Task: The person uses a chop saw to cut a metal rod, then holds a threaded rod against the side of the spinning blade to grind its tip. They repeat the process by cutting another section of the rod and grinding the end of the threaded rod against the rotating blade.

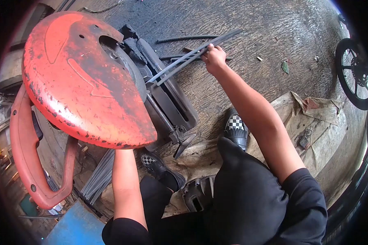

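Note:
A chop saw with a scuffed red blade guard (106, 102) fills the left of the view, its red handle (24, 151) at the lower left. My right hand (214, 57) is closed around thin grey metal bars (184, 63), whose near ends reach the dark disc (129, 69) of the saw. The bars lie across the saw's black base (178, 102). My left forearm passes beneath the guard, which hides my left hand. A screw clamp (163, 114) with a handle is mounted on the base.
Loose rods (188, 38) lie on the floor beyond the saw. A bundle of grey bars (100, 175) is at the lower left, near a blue surface (75, 226). Dirty sheeting (315, 122) spreads at right, with a black wheel (353, 73) beyond. My checkered shoes (235, 126) flank the base.

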Motion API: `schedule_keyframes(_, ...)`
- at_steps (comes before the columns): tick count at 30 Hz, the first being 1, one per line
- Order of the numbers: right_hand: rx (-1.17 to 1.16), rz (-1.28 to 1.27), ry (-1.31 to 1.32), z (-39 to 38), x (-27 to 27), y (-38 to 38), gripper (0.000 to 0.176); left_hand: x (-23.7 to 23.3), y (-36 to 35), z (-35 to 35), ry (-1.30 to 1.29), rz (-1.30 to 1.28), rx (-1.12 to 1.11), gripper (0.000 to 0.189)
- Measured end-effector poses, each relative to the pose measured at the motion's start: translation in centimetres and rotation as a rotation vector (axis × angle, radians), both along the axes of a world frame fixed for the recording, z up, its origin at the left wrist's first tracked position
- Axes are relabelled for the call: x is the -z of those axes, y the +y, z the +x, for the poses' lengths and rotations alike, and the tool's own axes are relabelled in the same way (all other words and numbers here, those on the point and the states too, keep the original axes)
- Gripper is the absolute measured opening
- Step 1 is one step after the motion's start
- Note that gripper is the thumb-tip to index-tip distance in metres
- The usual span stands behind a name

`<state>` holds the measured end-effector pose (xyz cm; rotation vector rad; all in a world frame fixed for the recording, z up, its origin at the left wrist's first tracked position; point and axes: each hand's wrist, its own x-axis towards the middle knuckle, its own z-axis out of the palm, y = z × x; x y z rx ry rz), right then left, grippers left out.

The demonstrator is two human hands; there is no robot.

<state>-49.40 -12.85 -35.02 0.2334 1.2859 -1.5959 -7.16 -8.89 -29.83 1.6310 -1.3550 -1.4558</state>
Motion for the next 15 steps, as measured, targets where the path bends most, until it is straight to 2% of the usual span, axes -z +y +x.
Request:
schedule_keyframes(2, -0.008, 0.053, 0.068, -0.6, 0.5, -0.2, 0.014, -0.1, 0.6, 0.4, -0.026, -0.004, 0.012, 0.027)
schedule_keyframes(3, 0.068, 0.041, 0.054, -0.8, 0.9, -0.9, 0.014, -0.1, 0.6, 0.5, -0.035, -0.009, 0.021, 0.027)
schedule_keyframes(5, 0.079, 0.05, 0.013, -1.1, 0.2, -1.0, 0.013, -0.1, 0.6, 0.4, -0.051, -0.021, 0.041, 0.027)
schedule_keyframes(15, 0.032, 0.004, -0.033, 0.6, -0.5, -0.5, 0.013, 1.6, 0.1, -3.0, -0.075, -0.084, 0.167, 0.026)
